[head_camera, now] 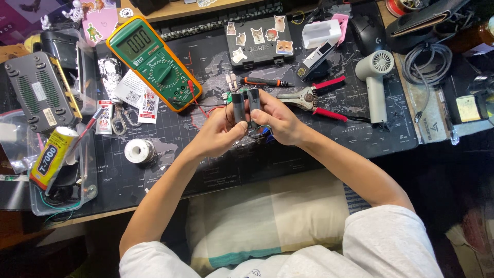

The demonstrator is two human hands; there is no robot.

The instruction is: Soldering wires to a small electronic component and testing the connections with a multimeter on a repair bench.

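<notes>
My left hand [218,135] and my right hand [278,121] meet over the dark desk mat [170,170] and together hold two grey cylindrical battery cells [245,104] side by side, upright. Thin red and black wires [213,107] run from the cells toward a green and orange multimeter [154,61] at the upper left. A small green circuit board [227,94] lies just behind the cells. Blue and green wire ends [265,135] show under my right palm.
Red-handled wire strippers [314,99], a black and orange screwdriver [265,81], a black case with cat stickers [260,42], a small handheld fan [377,82], a solder spool [139,151], a glue tube [51,157] in a clear bin, a dark router [42,92], and cables lie around.
</notes>
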